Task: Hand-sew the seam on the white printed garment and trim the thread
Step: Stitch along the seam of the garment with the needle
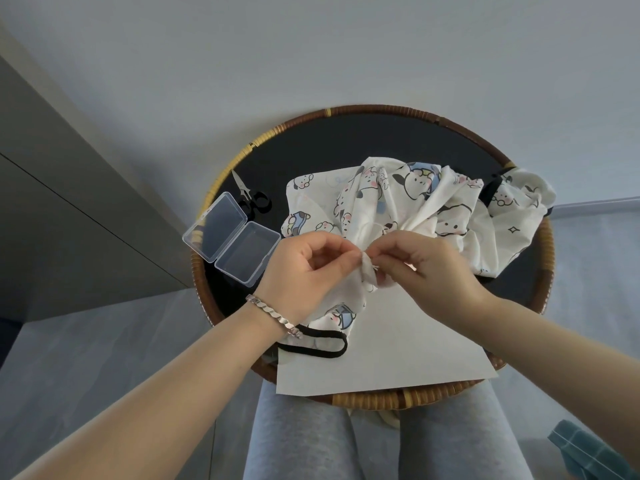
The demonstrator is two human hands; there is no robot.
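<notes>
Both hands, L hand (304,271) & R hand (419,268), pinch garment (391,206) fold mid-tray (221,188); scissors (251,197) far-left.

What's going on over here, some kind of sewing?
Yes. A person sits at a round tray table, and the left hand and right hand pinch a bunched bit of the white printed garment between them. No needle or thread is clear enough to see. The small scissors lie untouched beside an open clear plastic box.
</notes>
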